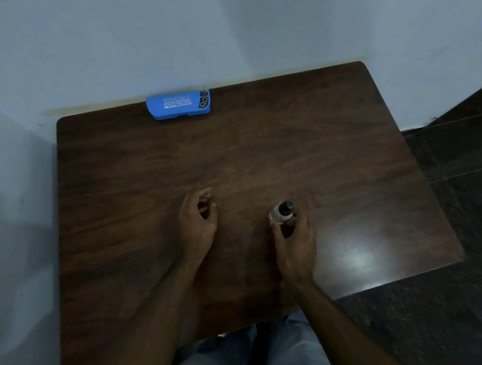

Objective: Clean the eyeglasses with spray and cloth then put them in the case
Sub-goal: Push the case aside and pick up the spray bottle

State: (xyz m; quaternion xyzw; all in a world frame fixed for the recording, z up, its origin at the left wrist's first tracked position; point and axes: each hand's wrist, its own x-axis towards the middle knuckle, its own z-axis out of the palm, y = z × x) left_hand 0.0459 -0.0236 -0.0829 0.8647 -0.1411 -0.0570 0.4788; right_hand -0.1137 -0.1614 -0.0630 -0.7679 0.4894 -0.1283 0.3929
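Two grips over one dark wooden bench (288,135): the left grip (196,225), near the middle, has its fingers loosely curled round nothing. The right grip (295,245), a little to its right and apart from it, has fingers and thumb wrapped round the lower body of a small clear spray bottle (281,211) with a black cap, held roughly upright. One blue eyeglass case (178,105), lid closed, white print on top, lies flat at the bench's far edge beside the pale wall (217,21), well apart from both grips.
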